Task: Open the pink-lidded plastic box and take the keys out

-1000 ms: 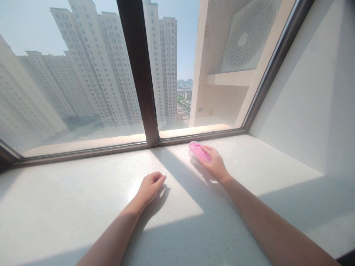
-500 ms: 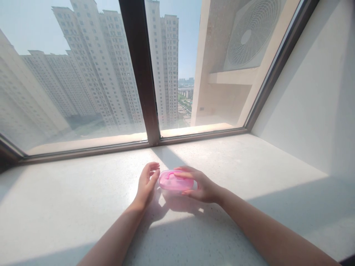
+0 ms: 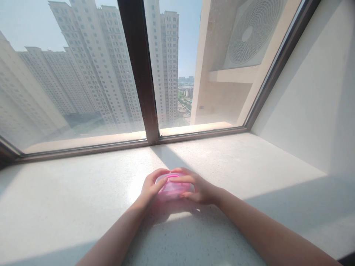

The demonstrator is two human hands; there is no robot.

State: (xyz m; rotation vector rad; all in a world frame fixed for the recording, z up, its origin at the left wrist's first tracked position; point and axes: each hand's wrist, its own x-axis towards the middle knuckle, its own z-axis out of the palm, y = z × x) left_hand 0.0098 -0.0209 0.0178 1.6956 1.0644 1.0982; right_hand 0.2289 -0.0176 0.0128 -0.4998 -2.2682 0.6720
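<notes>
A small clear plastic box with a pink lid [image 3: 174, 190] sits on the pale stone windowsill, between my hands. A brighter pink handle curves along its top, partly covered by fingers. My left hand [image 3: 152, 184] wraps round the box's left end, its thumb on the lid and its fingers over the far edge. Around the right end curls my right hand [image 3: 202, 188], with fingers across the top and far side and the thumb at the near side. Whether the lid sits fully down cannot be made out, and the contents are hidden.
The speckled white windowsill [image 3: 83, 195] spreads around the box, crossed by bands of sun and shadow. Behind it stands a dark-framed window [image 3: 151, 133], with tall buildings and a fan unit outside. A white wall [image 3: 307, 122] rises on the right.
My left hand has moved right, from beside the box onto its left end and lid. My right hand stays on the right end, its fingers shifted slightly over the top.
</notes>
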